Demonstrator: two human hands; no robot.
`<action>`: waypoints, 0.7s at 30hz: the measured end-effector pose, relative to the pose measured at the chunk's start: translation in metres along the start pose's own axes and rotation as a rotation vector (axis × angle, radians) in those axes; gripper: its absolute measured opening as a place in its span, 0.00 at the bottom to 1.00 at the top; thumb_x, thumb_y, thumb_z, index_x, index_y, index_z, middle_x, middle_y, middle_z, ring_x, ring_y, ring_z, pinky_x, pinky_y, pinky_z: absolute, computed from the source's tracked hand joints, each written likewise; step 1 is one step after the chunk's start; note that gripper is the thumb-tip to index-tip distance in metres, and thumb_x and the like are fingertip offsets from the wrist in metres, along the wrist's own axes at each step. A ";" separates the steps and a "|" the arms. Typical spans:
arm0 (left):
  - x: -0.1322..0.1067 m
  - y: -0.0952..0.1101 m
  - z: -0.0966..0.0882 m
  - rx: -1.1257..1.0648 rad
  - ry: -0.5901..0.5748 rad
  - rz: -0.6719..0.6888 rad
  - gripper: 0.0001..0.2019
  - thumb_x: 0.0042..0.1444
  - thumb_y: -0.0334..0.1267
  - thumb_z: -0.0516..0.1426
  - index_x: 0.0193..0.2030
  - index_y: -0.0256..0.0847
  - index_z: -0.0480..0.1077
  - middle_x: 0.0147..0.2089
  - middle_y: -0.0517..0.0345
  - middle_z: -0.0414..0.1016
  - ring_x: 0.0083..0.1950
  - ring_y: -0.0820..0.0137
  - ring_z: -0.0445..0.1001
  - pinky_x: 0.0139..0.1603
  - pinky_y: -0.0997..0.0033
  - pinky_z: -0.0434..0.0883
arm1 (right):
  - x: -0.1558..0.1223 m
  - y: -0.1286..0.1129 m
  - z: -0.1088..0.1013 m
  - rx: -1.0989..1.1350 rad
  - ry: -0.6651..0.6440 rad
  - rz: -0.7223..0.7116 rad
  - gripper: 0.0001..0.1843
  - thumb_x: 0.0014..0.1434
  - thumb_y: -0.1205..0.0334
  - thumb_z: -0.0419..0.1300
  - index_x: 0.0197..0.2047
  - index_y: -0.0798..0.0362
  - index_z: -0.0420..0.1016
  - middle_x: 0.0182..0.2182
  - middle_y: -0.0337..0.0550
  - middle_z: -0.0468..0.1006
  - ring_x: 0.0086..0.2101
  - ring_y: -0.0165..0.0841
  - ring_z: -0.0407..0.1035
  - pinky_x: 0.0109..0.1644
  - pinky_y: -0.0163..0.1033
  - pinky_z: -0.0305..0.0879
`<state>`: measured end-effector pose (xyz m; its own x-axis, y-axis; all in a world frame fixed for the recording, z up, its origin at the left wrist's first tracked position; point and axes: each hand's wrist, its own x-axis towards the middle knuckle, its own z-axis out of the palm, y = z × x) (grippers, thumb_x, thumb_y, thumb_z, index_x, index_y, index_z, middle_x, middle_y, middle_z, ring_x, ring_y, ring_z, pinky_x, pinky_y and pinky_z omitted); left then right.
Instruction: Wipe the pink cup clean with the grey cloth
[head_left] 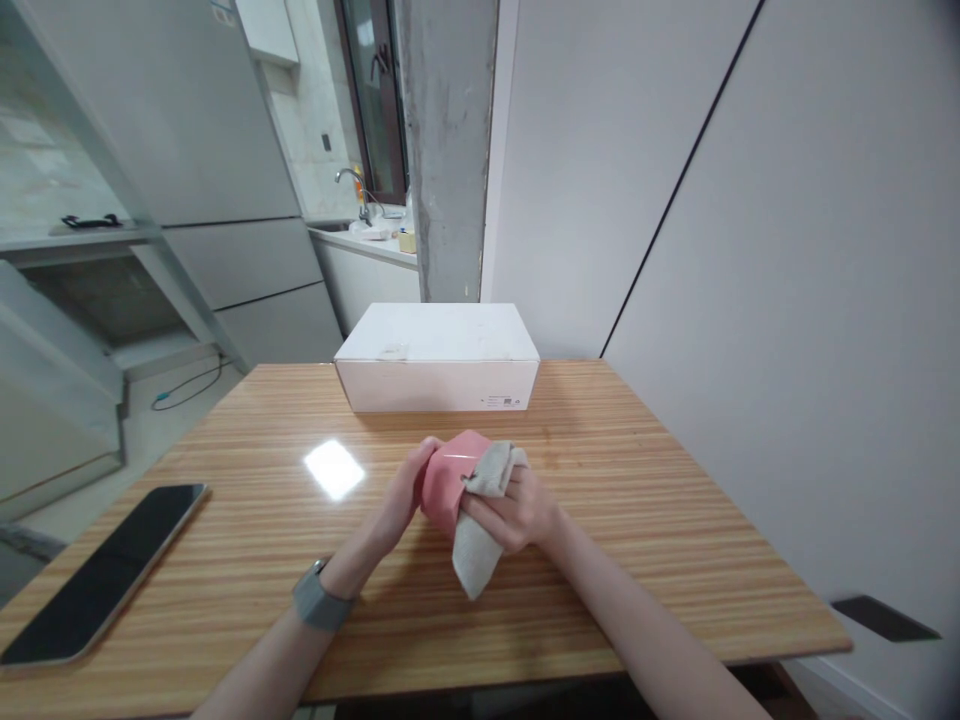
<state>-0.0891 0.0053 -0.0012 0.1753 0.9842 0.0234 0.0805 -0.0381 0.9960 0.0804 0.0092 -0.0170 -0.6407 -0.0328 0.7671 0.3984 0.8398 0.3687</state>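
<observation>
A glossy pink piece, bowl-like in shape [444,482], is held up over the middle of the table; its exact kind does not show. My left hand [406,497] grips its left side, with the fingertips mostly hidden behind it. A light grey cloth [475,556] is bunched in my right hand [522,508], whose fingers are closed around it. The cloth presses against the right side of the pink piece, and one corner hangs down towards the tabletop.
A white box [441,385] lies on the wood-grain table [645,520] beyond my hands. At the left edge rests a dark tablet-like device [105,575]. A pale wall [787,300] borders the right side. Farther back are a sink tap [352,178] and cabinets [202,110].
</observation>
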 end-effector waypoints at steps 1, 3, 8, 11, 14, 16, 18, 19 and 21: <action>0.002 -0.001 -0.001 -0.030 0.019 -0.021 0.28 0.60 0.50 0.41 0.35 0.33 0.76 0.33 0.56 0.78 0.37 0.68 0.73 0.41 0.75 0.71 | 0.002 -0.002 0.001 0.006 -0.014 -0.020 0.10 0.59 0.69 0.52 0.35 0.58 0.76 0.28 0.44 0.79 0.27 0.32 0.71 0.33 0.39 0.64; 0.004 -0.004 -0.004 -0.135 0.016 -0.057 0.19 0.58 0.48 0.50 0.33 0.35 0.75 0.36 0.56 0.79 0.41 0.66 0.73 0.48 0.71 0.69 | 0.003 -0.006 0.002 0.029 -0.025 -0.022 0.11 0.60 0.68 0.51 0.34 0.56 0.76 0.27 0.42 0.78 0.26 0.31 0.71 0.33 0.39 0.64; 0.002 -0.008 -0.007 -0.221 -0.153 -0.161 0.20 0.55 0.51 0.55 0.39 0.35 0.74 0.49 0.51 0.76 0.55 0.61 0.68 0.63 0.62 0.56 | 0.002 -0.004 0.001 0.056 -0.035 -0.023 0.14 0.61 0.69 0.49 0.30 0.56 0.75 0.24 0.41 0.77 0.26 0.31 0.70 0.32 0.38 0.62; 0.001 -0.009 -0.004 -0.224 -0.146 -0.142 0.20 0.57 0.51 0.53 0.42 0.35 0.73 0.50 0.51 0.75 0.55 0.62 0.67 0.63 0.62 0.55 | 0.000 -0.001 0.001 0.076 -0.032 -0.015 0.14 0.61 0.69 0.49 0.31 0.57 0.75 0.24 0.42 0.77 0.26 0.31 0.70 0.32 0.38 0.63; 0.001 -0.012 -0.001 -0.206 -0.120 -0.007 0.18 0.58 0.50 0.52 0.43 0.35 0.71 0.49 0.52 0.75 0.53 0.62 0.68 0.61 0.61 0.58 | -0.003 0.002 0.002 0.085 0.039 -0.003 0.14 0.60 0.67 0.49 0.35 0.57 0.76 0.25 0.45 0.78 0.29 0.34 0.71 0.33 0.40 0.64; 0.000 -0.013 0.000 -0.190 -0.117 0.071 0.18 0.59 0.48 0.51 0.47 0.36 0.69 0.51 0.51 0.73 0.55 0.62 0.67 0.61 0.61 0.57 | -0.006 0.004 0.003 0.099 0.090 0.033 0.15 0.60 0.64 0.49 0.38 0.57 0.76 0.26 0.47 0.78 0.29 0.36 0.71 0.33 0.42 0.65; -0.003 -0.013 0.000 -0.193 -0.136 0.088 0.19 0.61 0.47 0.50 0.53 0.37 0.66 0.56 0.51 0.70 0.60 0.61 0.64 0.63 0.61 0.55 | -0.011 0.005 0.004 0.128 0.103 0.098 0.15 0.59 0.61 0.51 0.42 0.57 0.76 0.26 0.47 0.78 0.29 0.38 0.71 0.34 0.43 0.64; -0.004 -0.013 -0.001 -0.202 -0.156 0.078 0.20 0.61 0.46 0.51 0.56 0.38 0.64 0.59 0.51 0.67 0.62 0.61 0.61 0.64 0.61 0.54 | -0.014 0.006 0.004 0.140 0.098 0.131 0.15 0.58 0.59 0.53 0.43 0.58 0.75 0.26 0.46 0.77 0.28 0.38 0.71 0.34 0.43 0.64; -0.007 -0.012 -0.002 -0.238 -0.221 0.055 0.22 0.61 0.46 0.51 0.59 0.41 0.62 0.62 0.51 0.64 0.65 0.60 0.57 0.64 0.61 0.52 | -0.019 0.007 0.003 0.146 0.085 0.200 0.16 0.56 0.57 0.56 0.42 0.57 0.75 0.25 0.45 0.77 0.27 0.38 0.72 0.33 0.43 0.63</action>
<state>-0.0934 -0.0008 -0.0127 0.3837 0.9196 0.0843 -0.1621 -0.0228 0.9865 0.0935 0.0179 -0.0310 -0.4989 0.1011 0.8608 0.4084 0.9034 0.1306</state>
